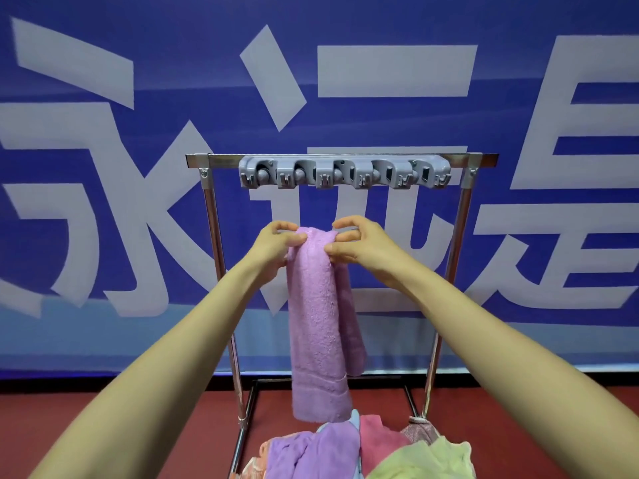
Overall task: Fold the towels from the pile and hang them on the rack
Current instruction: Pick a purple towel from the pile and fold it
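My L hand (pixel 276 243) & R hand (pixel 359 245) both pinch the folded towel (pixel 316 323) at its top, fingers curled, below the rack (pixel 342 159) w/ its clip strip (pixel 344 174).

Towel (pixel 318 323) looks fuzzy, rack (pixel 212 216) shiny (perhaps chromed) metal.

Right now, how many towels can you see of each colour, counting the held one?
Purple towels: 2, held and piled
Pink towel: 1
Green towel: 1
Blue towel: 1
Peach towel: 1
Mauve towel: 1
Total: 7 in view; the pile may hide more.
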Demonstrator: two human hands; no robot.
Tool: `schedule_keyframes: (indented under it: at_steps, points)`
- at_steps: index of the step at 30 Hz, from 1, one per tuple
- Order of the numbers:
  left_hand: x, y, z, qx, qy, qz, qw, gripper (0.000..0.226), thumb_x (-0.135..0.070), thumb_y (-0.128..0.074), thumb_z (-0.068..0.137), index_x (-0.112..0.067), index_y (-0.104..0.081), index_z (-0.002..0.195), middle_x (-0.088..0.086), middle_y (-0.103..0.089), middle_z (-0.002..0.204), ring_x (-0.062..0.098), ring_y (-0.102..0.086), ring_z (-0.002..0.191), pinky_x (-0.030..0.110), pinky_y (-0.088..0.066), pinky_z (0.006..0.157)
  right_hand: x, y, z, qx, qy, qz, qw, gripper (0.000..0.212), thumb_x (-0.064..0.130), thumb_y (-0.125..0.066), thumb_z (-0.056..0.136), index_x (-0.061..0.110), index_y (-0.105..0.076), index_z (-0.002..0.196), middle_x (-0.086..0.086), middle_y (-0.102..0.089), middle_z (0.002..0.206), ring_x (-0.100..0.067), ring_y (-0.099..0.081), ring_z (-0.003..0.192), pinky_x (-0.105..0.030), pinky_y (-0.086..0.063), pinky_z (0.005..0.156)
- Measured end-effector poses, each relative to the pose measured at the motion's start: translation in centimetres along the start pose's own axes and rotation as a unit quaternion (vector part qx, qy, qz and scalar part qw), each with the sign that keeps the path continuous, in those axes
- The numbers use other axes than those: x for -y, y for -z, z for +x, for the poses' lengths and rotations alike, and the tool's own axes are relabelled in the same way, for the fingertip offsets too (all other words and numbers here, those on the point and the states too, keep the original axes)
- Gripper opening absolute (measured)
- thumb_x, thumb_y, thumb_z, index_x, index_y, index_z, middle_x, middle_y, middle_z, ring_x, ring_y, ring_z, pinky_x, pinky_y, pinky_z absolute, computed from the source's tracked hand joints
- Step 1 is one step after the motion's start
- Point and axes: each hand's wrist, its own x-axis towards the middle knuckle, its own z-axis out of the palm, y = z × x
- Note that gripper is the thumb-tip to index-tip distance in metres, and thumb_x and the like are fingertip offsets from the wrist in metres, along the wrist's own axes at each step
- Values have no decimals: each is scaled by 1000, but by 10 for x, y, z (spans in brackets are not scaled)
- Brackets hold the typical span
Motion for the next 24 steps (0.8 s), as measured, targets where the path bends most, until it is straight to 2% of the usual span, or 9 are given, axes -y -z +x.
schedule_keyframes:
  at_steps: [2,4,7,10,12,13,15,19,24]
  points:
    - [-2,4,-1,48,-3,18,999,15,-7,-62,90,-16,-56,100,6,-60,105,13,-58,83,26,-44,65,3,2,-3,7,-17,-31,999,34,4,-67,86,6,-54,117,-15,-68,91,-24,-67,73,-34,-59,78]
    - [-4,8,-2,103,-6,34,994,15,-6,-63,89,-16,-59,99,4,-61,100,14,-58,85,25,-45,68,5,7,-5,25,-26,-126,991,16,14,-66,89,7,-61,103,-10,-66,73,-18,-60,60,-28,-56,59]
    - [-11,13,-4,181,4,76,981,20,-9,-72,83,-17,-60,98,4,-64,89,17,-57,80,27,-43,71,6,10,-3,5,13,-257,966,20,31,-65,89,11,-67,87,2,-60,63,-13,-47,51,-23,-43,49]
    - [-25,14,-8,230,9,102,968,31,-11,-77,71,-15,-55,93,3,-58,77,16,-52,69,26,-40,65,10,9,5,3,53,-185,981,18,30,-63,92,14,-64,101,2,-61,83,-12,-58,73,-26,-53,71]
    - [-36,16,-11,241,11,113,964,36,-12,-76,68,-15,-49,90,3,-55,77,15,-51,70,26,-40,64,14,9,11,80,21,-130,988,25,27,-58,95,14,-58,117,-2,-64,105,-16,-63,99,-30,-51,94]
    - [-41,18,-12,243,10,121,962,38,-13,-76,67,-15,-47,90,5,-55,80,16,-52,72,26,-40,65,16,9,14,122,-3,-111,986,29,27,-56,97,12,-56,122,-5,-64,113,-17,-63,107,-30,-49,98]
    - [-49,22,-13,245,6,140,959,40,-14,-77,67,-15,-44,90,11,-55,90,21,-52,79,27,-42,68,16,6,17,167,-24,-102,980,32,28,-54,97,10,-55,125,-9,-64,118,-19,-63,106,-26,-50,94]
    - [-55,29,-13,242,4,153,958,39,-14,-79,66,-15,-45,85,13,-56,92,22,-54,83,28,-44,67,18,0,18,191,-29,-64,979,33,27,-55,97,3,-57,120,-6,-62,98,-10,-58,78,-18,-49,67]
    - [-54,37,-18,270,14,124,955,25,-22,-74,78,-12,-58,94,1,-60,80,11,-54,69,25,-45,70,29,3,16,164,-4,42,986,4,13,-58,94,12,-60,98,0,-61,82,-6,-51,61,-13,-45,52]
